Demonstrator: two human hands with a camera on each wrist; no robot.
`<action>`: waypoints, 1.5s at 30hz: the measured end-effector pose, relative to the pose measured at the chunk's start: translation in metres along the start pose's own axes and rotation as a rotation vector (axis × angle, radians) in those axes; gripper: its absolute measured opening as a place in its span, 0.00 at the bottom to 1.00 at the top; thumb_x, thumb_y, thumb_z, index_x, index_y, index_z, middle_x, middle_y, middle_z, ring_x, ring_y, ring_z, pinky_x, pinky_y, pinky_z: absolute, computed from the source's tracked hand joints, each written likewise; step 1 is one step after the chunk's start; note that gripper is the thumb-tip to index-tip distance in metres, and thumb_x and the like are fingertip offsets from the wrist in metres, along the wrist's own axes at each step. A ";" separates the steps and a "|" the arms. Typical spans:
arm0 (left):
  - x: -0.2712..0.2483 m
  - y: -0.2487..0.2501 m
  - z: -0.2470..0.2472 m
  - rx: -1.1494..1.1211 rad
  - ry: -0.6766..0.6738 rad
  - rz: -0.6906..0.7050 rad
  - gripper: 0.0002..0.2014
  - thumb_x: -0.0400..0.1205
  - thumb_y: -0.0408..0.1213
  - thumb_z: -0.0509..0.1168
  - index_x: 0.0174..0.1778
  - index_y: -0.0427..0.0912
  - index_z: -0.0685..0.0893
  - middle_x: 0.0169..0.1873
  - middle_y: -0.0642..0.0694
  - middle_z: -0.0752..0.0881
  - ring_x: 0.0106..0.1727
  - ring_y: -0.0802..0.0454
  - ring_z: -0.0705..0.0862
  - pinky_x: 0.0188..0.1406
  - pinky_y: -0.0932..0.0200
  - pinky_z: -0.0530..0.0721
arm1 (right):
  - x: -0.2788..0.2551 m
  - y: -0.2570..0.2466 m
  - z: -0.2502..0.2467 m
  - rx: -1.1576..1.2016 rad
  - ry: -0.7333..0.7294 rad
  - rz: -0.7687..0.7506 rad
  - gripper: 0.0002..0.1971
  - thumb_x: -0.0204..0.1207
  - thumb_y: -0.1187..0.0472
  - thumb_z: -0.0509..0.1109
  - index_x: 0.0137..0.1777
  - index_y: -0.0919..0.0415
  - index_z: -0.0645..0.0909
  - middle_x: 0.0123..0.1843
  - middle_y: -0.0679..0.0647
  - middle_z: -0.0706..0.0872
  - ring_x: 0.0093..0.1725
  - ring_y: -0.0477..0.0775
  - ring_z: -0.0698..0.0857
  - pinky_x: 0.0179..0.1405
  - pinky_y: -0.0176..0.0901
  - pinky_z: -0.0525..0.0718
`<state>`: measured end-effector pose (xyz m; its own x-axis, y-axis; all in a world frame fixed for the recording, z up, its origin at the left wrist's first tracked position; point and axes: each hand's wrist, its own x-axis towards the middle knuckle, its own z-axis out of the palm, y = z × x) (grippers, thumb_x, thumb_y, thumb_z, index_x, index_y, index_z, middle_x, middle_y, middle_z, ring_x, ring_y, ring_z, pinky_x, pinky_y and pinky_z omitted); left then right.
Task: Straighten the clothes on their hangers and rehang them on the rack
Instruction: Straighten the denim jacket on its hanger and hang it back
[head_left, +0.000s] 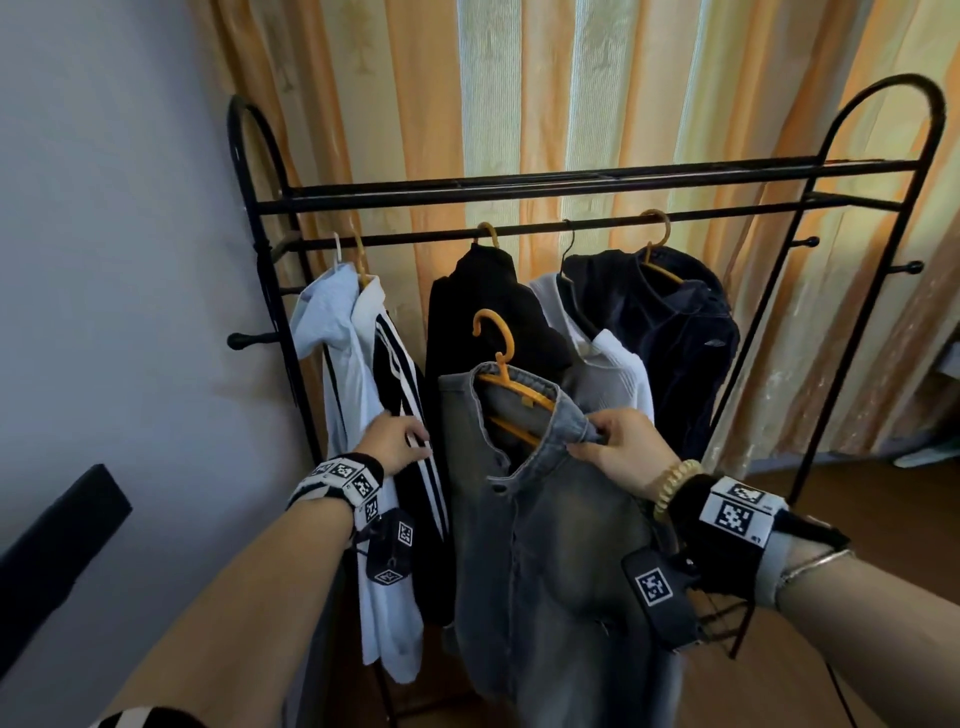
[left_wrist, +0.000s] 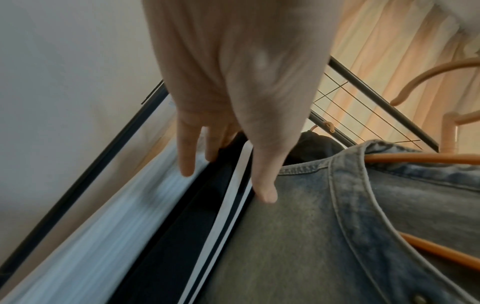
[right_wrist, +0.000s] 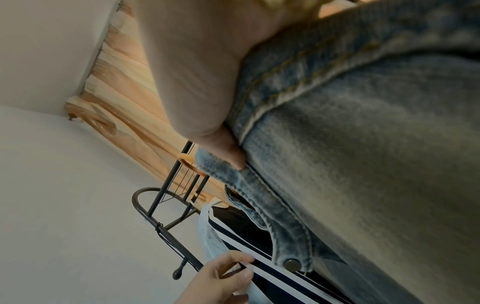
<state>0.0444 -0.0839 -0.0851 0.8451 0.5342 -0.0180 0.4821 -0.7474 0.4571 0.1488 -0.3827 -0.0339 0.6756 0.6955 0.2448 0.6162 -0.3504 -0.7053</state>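
Note:
A faded denim jacket (head_left: 545, 545) hangs on an orange hanger (head_left: 498, 358), whose hook is free in front of the black rack's rail (head_left: 415, 239). My right hand (head_left: 592, 439) pinches the jacket's front edge near the collar; the thumb (right_wrist: 231, 152) presses on the denim. My left hand (head_left: 422, 444) holds the edge of a black garment with white stripes (head_left: 395, 364) at the rail's left end. Its thumb (left_wrist: 262, 185) lies in front and its fingers (left_wrist: 187, 156) reach behind the cloth. A pale blue shirt (head_left: 332, 322) hangs beside the striped garment.
On the rail also hang a black garment (head_left: 483, 306), a white shirt (head_left: 613, 374) and a dark navy jacket (head_left: 670, 332). A striped curtain (head_left: 519, 104) is behind the rack and a pale wall (head_left: 104, 260) to the left. A dark object (head_left: 52, 561) juts in at lower left.

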 end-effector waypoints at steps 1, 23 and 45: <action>0.002 0.000 0.000 0.059 -0.065 -0.006 0.19 0.78 0.47 0.71 0.63 0.44 0.82 0.65 0.36 0.77 0.70 0.38 0.74 0.70 0.48 0.74 | 0.002 -0.003 0.001 0.003 0.000 -0.002 0.13 0.73 0.65 0.72 0.28 0.54 0.80 0.21 0.42 0.78 0.23 0.35 0.77 0.25 0.27 0.71; -0.041 -0.069 -0.076 0.154 0.123 0.031 0.13 0.76 0.33 0.63 0.35 0.46 0.63 0.33 0.48 0.71 0.40 0.43 0.76 0.34 0.54 0.70 | 0.097 -0.038 0.058 -0.069 0.171 0.122 0.14 0.72 0.58 0.69 0.38 0.72 0.82 0.35 0.70 0.85 0.38 0.67 0.84 0.32 0.46 0.75; 0.069 -0.013 -0.116 0.152 0.199 0.016 0.16 0.80 0.30 0.62 0.63 0.33 0.68 0.51 0.34 0.81 0.49 0.40 0.81 0.41 0.53 0.76 | 0.229 -0.082 0.086 0.057 0.155 -0.009 0.13 0.69 0.63 0.70 0.27 0.62 0.72 0.27 0.61 0.72 0.29 0.56 0.72 0.28 0.42 0.65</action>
<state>0.0697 0.0088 0.0106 0.7984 0.5775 0.1706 0.5106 -0.7994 0.3165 0.2179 -0.1408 0.0228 0.7269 0.5919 0.3483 0.6021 -0.3053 -0.7378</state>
